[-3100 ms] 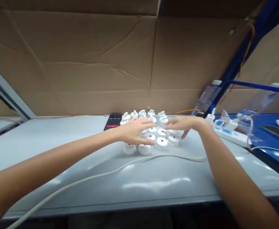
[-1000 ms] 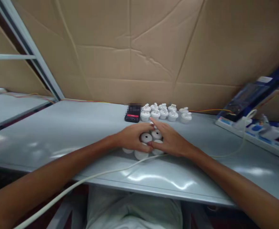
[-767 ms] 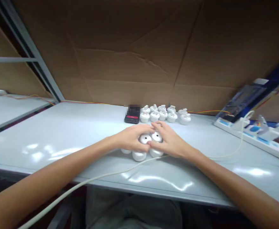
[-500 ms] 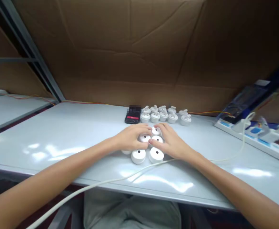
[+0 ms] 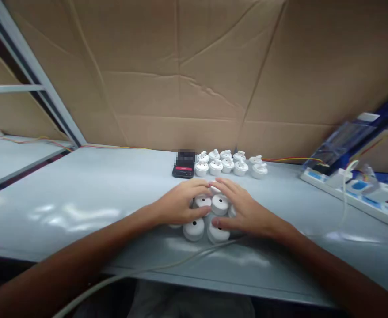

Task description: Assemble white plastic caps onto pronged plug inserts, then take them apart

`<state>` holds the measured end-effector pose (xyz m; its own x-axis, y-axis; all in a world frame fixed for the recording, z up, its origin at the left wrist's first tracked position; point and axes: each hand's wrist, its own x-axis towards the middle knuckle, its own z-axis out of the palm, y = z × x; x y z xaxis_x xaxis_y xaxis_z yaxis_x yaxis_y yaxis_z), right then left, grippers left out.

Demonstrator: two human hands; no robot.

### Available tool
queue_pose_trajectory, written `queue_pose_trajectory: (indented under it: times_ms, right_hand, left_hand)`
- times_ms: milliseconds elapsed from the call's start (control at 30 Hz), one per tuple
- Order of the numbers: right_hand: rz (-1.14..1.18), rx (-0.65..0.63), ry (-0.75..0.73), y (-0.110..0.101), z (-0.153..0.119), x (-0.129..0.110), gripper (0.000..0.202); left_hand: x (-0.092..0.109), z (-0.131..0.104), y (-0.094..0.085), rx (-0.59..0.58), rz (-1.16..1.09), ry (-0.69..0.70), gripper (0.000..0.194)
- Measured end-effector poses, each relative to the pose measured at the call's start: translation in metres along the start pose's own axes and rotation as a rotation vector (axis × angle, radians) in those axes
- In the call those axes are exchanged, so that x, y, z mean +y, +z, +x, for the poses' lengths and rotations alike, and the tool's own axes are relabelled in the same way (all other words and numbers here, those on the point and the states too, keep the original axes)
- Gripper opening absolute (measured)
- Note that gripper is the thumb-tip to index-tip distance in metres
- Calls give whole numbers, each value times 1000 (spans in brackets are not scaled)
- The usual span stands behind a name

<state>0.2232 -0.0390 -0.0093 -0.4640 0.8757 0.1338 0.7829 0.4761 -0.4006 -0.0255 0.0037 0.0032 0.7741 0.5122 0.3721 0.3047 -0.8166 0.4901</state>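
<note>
Several white round plastic units with a dark spot on top stand in a cluster in front of me. My left hand (image 5: pixel 184 202) is curved along the cluster's left side, thumb and fingers apart around one unit (image 5: pixel 203 202). From the right, my right hand (image 5: pixel 243 210) reaches over the group with spread fingers. Its thumb lies over a front unit (image 5: pixel 218 234), and its fingertips are by the rear one, which they partly cover. Between the hands a middle unit (image 5: pixel 219 204) shows plainly. Another front unit (image 5: pixel 194 229) stands below my left thumb. Neither hand visibly lifts anything.
Two rows of similar white units (image 5: pixel 227 165) with raised tabs stand behind, beside a black phone (image 5: pixel 183 171). A power strip (image 5: pixel 356 190) with plugs lies at right. A white cable (image 5: pixel 180 261) crosses the table front. Cardboard (image 5: pixel 180 101) closes the back.
My right thumb has moved away from my left thumb, and the right hand is spread wider. More of the middle unit shows. The view has shifted slightly and the cardboard looks brighter.
</note>
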Motion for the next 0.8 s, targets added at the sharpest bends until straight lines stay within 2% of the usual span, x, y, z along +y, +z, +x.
queue_pose_trajectory:
  times_ms: [167, 267, 433, 667, 800]
  right_hand:
    - [33, 32, 41, 1, -2, -3, 73]
    - [21, -33, 38, -4, -4, -3, 75]
    - [17, -101, 5, -13, -5, -2, 83]
    - [91, -157, -12, -16, -3, 5, 97]
    - [120, -106, 20, -13, -2, 4, 79]
  left_hand:
    - [2, -2, -3, 48, 69, -55, 31]
    - [7, -4, -9, 32, 97, -93, 38]
    - [17, -5, -16, -92, 70, -85, 68]
    - [13, -5, -12, -125, 80, -136, 55]
    - [10, -4, -12, -100, 74, -144, 41]
